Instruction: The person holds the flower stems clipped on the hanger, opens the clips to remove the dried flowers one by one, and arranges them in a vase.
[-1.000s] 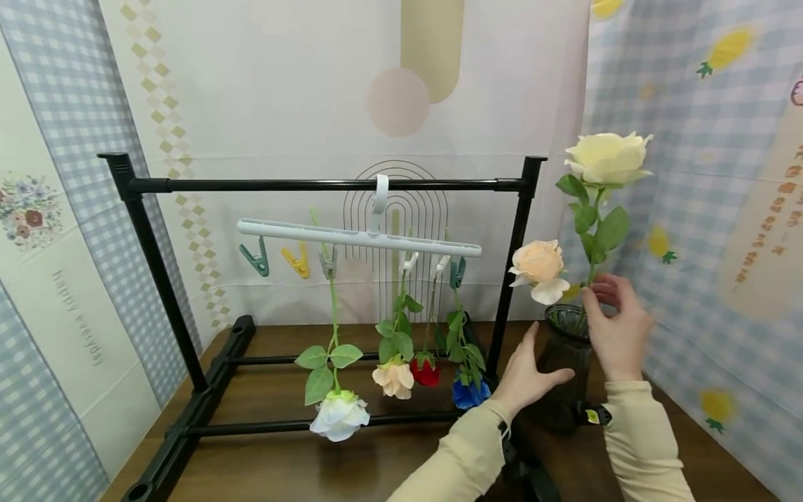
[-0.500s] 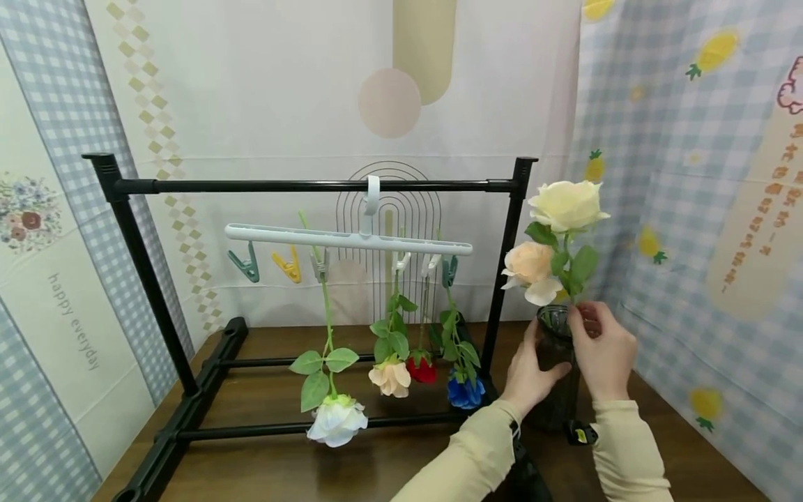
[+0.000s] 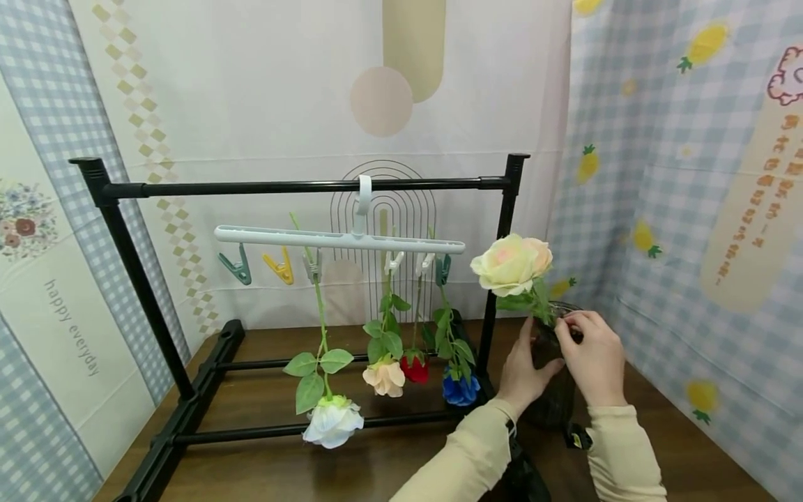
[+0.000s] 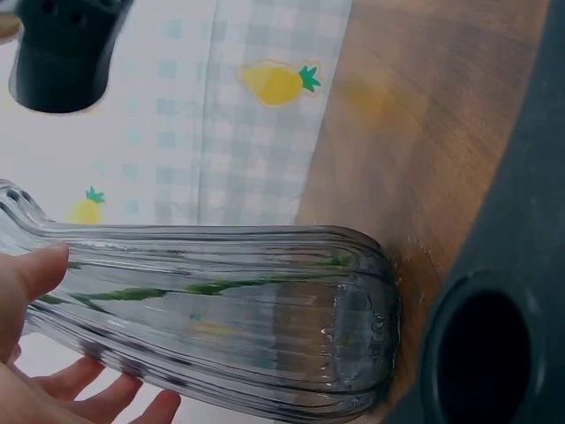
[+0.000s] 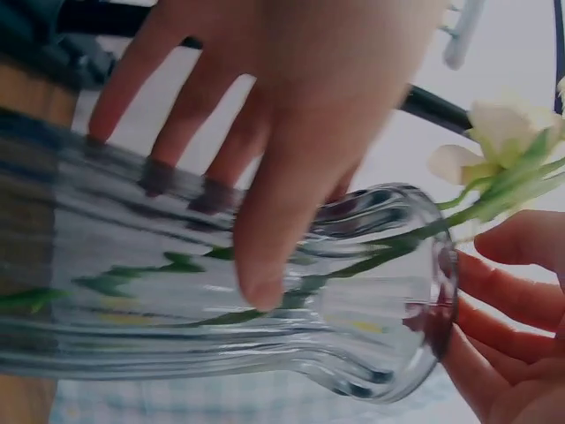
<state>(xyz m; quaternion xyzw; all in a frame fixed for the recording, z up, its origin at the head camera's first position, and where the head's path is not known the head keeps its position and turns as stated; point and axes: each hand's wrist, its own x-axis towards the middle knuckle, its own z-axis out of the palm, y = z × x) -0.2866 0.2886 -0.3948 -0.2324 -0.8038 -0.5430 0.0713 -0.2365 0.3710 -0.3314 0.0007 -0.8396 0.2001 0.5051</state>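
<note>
A clear ribbed glass vase (image 4: 247,265) stands upright at the right of the table. My left hand (image 3: 525,373) grips its neck from the left, thumb on one side and fingers on the other, as the right wrist view shows. A cream rose (image 3: 509,265) leans left out of the vase mouth, partly covering a peach rose behind it. Green stems (image 4: 212,287) run down inside the glass. My right hand (image 3: 592,357) is at the right of the rim, its fingertips (image 5: 477,287) right at the glass edge, just beside the stem.
Left of the vase stands a black rack (image 3: 301,187). From its bar hangs a pale blue hanger (image 3: 339,239) with clips, some holding upside-down flowers: a white rose (image 3: 333,422), a peach one (image 3: 385,377), a red one (image 3: 415,369) and a blue one (image 3: 461,389). Patterned cloth encloses the table.
The cream rose has come down and tilted left until it overlaps the peach rose. My right hand has moved left and down to the rim, off the stem. My left hand still grips the vase.
</note>
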